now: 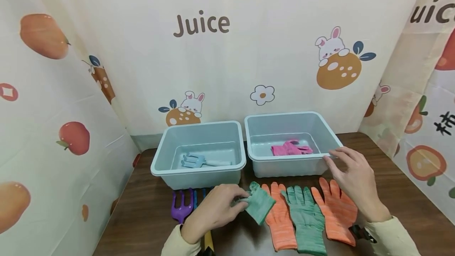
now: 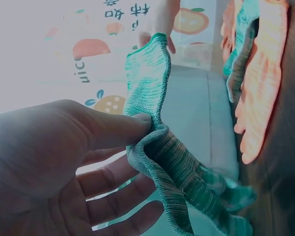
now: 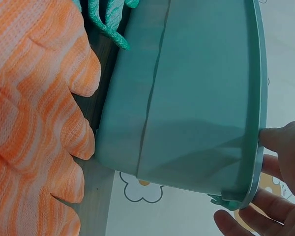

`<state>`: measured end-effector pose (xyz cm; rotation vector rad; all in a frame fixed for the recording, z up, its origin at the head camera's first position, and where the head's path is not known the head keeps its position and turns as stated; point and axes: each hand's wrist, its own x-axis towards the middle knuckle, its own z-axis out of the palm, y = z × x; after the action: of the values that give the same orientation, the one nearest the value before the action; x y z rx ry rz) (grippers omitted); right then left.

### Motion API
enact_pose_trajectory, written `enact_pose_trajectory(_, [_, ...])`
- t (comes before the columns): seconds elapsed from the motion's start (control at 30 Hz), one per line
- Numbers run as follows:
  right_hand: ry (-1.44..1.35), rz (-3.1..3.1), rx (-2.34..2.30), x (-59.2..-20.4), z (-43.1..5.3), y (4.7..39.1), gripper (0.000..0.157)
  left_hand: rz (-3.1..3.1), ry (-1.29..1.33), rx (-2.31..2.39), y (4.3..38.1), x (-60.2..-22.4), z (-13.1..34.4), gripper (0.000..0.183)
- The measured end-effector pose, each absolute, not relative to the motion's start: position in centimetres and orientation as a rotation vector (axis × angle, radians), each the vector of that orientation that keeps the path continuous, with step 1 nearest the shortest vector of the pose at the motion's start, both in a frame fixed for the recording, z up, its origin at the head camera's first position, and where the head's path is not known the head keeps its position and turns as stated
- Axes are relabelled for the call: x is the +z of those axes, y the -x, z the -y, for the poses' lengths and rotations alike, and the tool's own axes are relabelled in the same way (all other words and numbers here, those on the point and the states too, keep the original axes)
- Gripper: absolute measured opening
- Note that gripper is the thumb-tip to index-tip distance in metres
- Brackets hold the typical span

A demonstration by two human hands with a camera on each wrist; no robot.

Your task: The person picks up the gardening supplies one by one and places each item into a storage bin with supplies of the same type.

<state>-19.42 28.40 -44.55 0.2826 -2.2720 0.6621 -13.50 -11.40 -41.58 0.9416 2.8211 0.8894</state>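
Observation:
My left hand (image 1: 222, 206) pinches a green knit glove (image 1: 261, 204) between thumb and fingers. In the left wrist view the thumb presses across the folded fabric of this glove (image 2: 147, 83), and the loose part hangs down. At the right storage bin (image 1: 288, 166), pale blue, my right hand (image 1: 355, 179) grips the rim at the front right corner. Its thumb lies against the rim in the right wrist view, with the fingers around the corner. A pink glove (image 1: 289, 148) lies inside that bin.
Between my arms lie an orange glove (image 1: 282, 224), another green glove (image 1: 306, 220) and a second orange glove (image 1: 335, 212). The left bin (image 1: 202, 172) holds a light blue hand fork (image 1: 193, 161). A purple fork (image 1: 182, 206) lies beside my left forearm, which partly covers other tools.

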Motion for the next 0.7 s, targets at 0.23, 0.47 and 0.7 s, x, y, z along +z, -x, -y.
enact_pose_trajectory(0.23, [-0.284, 2.265, 0.664, -44.5, -28.5, 19.3, 0.031, -2.833, -0.965, 0.896, 13.9, -41.1, 11.0, 0.018])
enact_pose_trajectory(0.47, [-0.287, 2.247, 0.665, -44.5, -28.4, 19.2, 0.032, -2.834, -0.96, 0.884, 14.1, -40.5, 10.7, 0.02])
enact_pose_trajectory(0.7, [-0.288, 2.264, 0.665, -44.6, -28.4, 19.3, 0.032, -2.843, -0.997, 0.909, 14.1, -40.2, 10.2, 0.019])
